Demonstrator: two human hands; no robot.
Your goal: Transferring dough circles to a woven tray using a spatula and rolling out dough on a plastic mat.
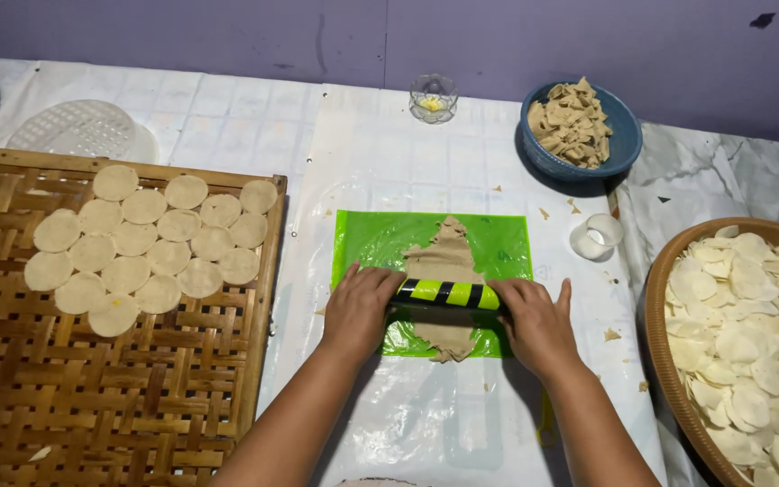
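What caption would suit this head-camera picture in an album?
Two hands, left hand and right hand, press a striped roller over dough on a green sheet.

A tabletop [263,117] covered in clear plastic sheeting carries everything. At its middle lies a green mat [507,248]. Left of the mat sits a woven bamboo tray [92,388]; beyond that tray, a white perforated lid [78,126]. Behind the mat stands a small glass dish [433,96], and to its right a blue bowl [622,144]. Right of the mat lie a small white cup [595,237], perhaps tipped over, and a round basket [664,361].
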